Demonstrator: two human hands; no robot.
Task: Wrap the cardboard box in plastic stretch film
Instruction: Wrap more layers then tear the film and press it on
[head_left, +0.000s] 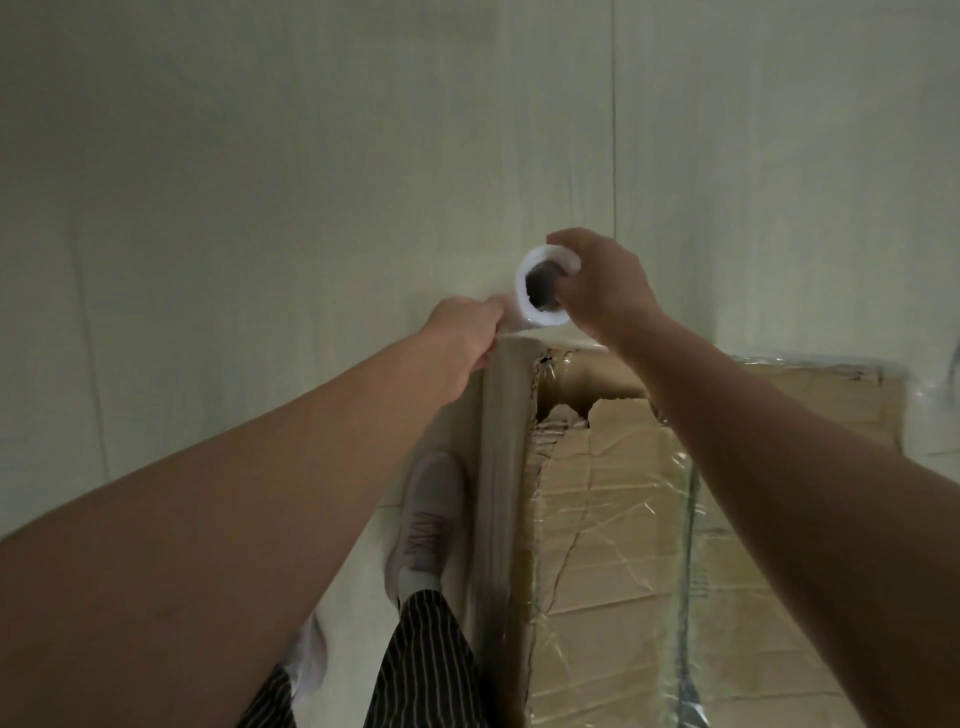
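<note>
Cardboard box (613, 545) creased, torn; glossy film roll (540, 286) gripped by right hand (605, 283)

My left hand (462, 332) and right hand (602, 286) bare, forearms (234, 493) bare too, black trousers (421, 670) with thin white pinstripes, pale lace-up sneaker (431, 514) (its marking blurred)

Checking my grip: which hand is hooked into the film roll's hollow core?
The right hand: its fingers curl into the open end of the white stretch-film roll; the left hand grips its outside.

Pale floor (363, 571), cardboard box (623, 519) and white shoe (431, 514) directly on it.
</note>
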